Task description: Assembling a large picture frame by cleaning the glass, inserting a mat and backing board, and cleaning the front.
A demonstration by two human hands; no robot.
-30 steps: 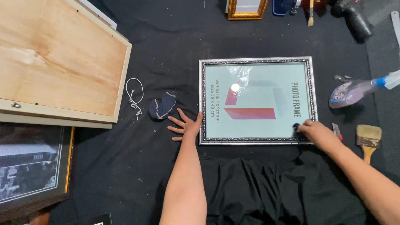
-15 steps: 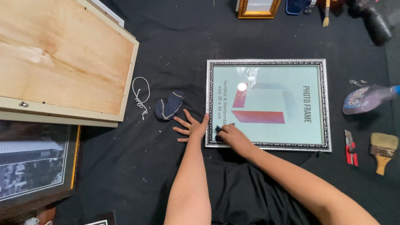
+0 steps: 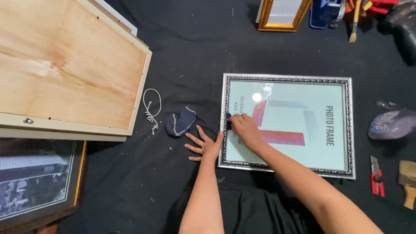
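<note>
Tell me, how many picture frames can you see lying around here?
4, maybe more out of view: the silver frame under both hands, a gold frame at top, a dark frame bottom left, and a large wood-backed frame top left.

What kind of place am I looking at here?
Likely a picture-framing work area on a floor: a silver frame on black cloth, a wooden backing board, and a paintbrush.
</note>
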